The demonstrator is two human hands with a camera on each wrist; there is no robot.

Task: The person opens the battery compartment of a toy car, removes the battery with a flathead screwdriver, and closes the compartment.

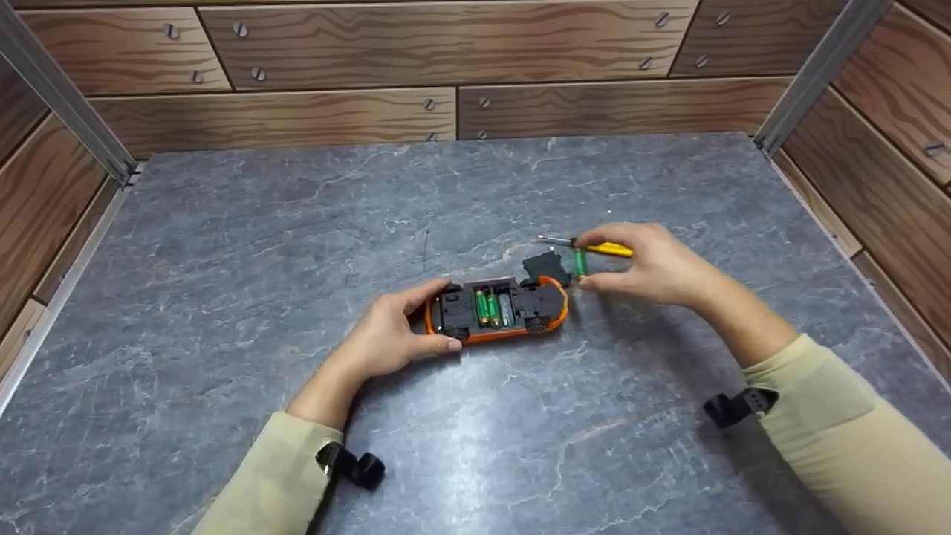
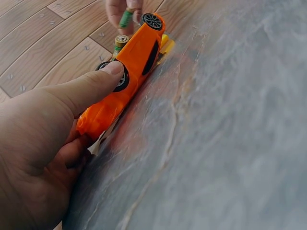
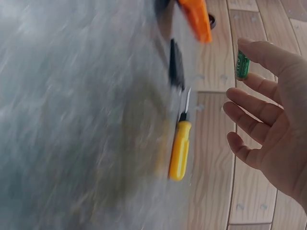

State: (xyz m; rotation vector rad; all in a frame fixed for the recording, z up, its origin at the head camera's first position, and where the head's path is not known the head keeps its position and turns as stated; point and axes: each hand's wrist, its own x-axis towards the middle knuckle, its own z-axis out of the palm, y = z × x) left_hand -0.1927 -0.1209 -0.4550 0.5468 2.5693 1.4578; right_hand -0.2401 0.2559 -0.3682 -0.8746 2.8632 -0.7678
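Observation:
An orange toy car (image 1: pixel 455 310) lies upside down, its black underside up and its battery compartment uncovered. Two green batteries (image 1: pixel 483 308) sit side by side in the compartment; the slot nearest the car's right end shows a greyish inside. My left hand (image 1: pixel 386 334) grips the car's left end, with the thumb (image 2: pixel 103 76) on a wheel in the left wrist view. Right of the car, my right hand (image 1: pixel 654 264) pinches a green battery (image 3: pixel 242 65) by its ends between thumb and index finger. The other fingers of that hand are loosely spread.
A black battery cover (image 1: pixel 544 264) lies just behind the car's right end. Beyond the held battery is a screwdriver (image 1: pixel 611 249) with a yellow handle. The grey marbled tabletop (image 1: pixel 260 223) is bordered by wood-patterned walls (image 1: pixel 446 44).

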